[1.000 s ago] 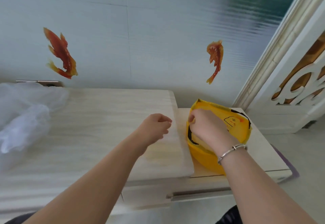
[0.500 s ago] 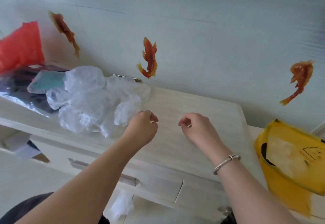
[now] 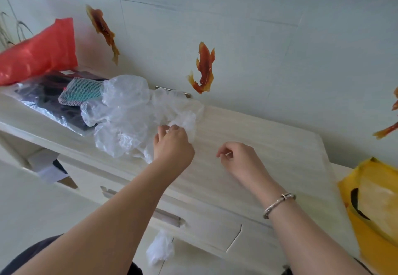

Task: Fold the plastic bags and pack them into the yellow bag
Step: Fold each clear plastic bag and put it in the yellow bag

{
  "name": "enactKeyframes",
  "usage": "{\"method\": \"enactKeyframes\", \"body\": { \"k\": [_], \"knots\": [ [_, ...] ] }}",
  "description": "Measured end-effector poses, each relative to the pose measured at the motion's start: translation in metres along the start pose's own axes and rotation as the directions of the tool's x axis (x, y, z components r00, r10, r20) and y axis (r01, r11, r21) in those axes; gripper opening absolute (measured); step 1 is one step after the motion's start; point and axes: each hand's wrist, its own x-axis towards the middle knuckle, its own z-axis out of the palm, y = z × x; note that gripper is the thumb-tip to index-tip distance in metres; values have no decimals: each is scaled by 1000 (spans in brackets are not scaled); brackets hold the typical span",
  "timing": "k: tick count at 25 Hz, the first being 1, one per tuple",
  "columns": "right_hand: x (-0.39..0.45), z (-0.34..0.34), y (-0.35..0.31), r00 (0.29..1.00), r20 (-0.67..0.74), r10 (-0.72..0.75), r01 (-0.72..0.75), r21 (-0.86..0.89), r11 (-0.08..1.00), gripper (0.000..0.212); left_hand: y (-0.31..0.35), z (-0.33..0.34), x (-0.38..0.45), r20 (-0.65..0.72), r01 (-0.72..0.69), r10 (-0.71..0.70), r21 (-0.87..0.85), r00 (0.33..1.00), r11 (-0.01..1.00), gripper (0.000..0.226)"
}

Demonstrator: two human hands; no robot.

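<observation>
A heap of crumpled clear plastic bags lies on the pale wooden cabinet top. My left hand is at the heap's right edge, its fingertips pinching a fold of the clear plastic. My right hand hovers over the bare wood to the right with its fingers curled and nothing in them. The yellow bag stands open at the far right edge of the view, with folded pale plastic inside.
A red plastic bag leans on the wall at the far left. Beside it lie a dark foil-backed packet and a teal mesh pouch. A white plastic scrap hangs below the drawer handle.
The view has swung left from the yellow bag to the heap. My right hand left the yellow bag. My left hand reached the clear plastic and took hold of a fold.
</observation>
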Motion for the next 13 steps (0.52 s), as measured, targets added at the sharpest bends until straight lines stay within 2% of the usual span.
{"method": "enactKeyframes", "body": {
  "k": [3, 6, 8, 10, 12, 13],
  "knots": [
    [1, -14, 5, 993, -91, 77, -62, 161, 985, 18, 26, -13, -2, -40, -101, 93, -343, 995, 934, 30],
    [2, -37, 12, 964, -104, 246, -185, 400, 897, 9, 55, -28, -10, 32, -80, 141, -690, 990, 720, 19],
    [-2, -52, 20, 923, 51, 381, -317, 662, 679, 18, 68, -33, -14, 122, 9, 157, -817, 980, 577, 17],
    [-10, -69, 30, 892, 195, 407, -379, 814, 441, 24, 83, -34, -14, 228, 122, 200, -891, 953, 438, 16],
    [-18, -87, 40, 888, 252, 384, -382, 869, 315, 30, 99, -31, -16, 318, 219, 253, -910, 914, 353, 16],
    [-21, -96, 46, 896, 252, 365, -364, 887, 283, 31, 108, -28, -17, 347, 244, 275, -906, 897, 347, 16]
  ]
}}
